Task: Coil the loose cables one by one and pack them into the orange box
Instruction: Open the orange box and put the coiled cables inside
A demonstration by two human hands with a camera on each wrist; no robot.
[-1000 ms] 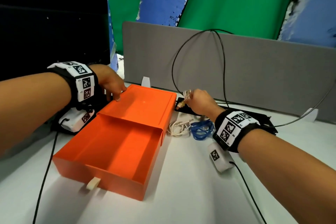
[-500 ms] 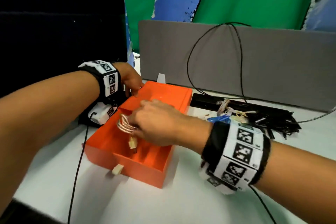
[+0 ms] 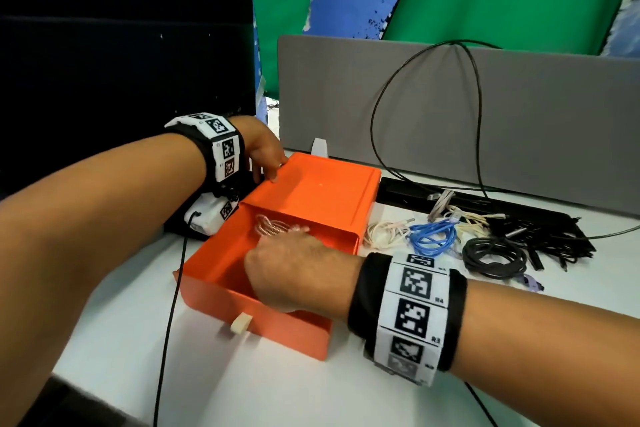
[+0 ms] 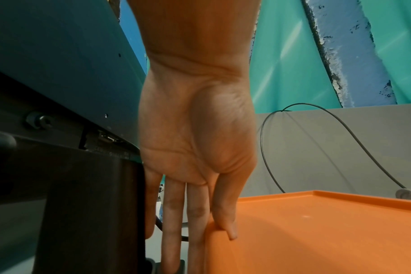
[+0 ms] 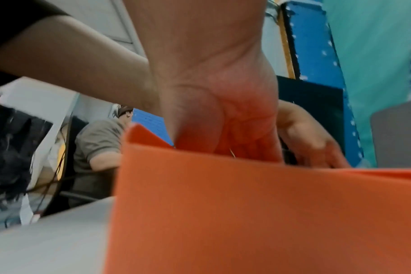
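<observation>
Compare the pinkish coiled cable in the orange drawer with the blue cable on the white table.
The pinkish coiled cable lies inside the orange drawer, under the right hand; the blue cable lies out on the white table, untouched. The pinkish one is wound tight; the blue one sits in loose, uneven loops. Both are thin and bundled.
</observation>
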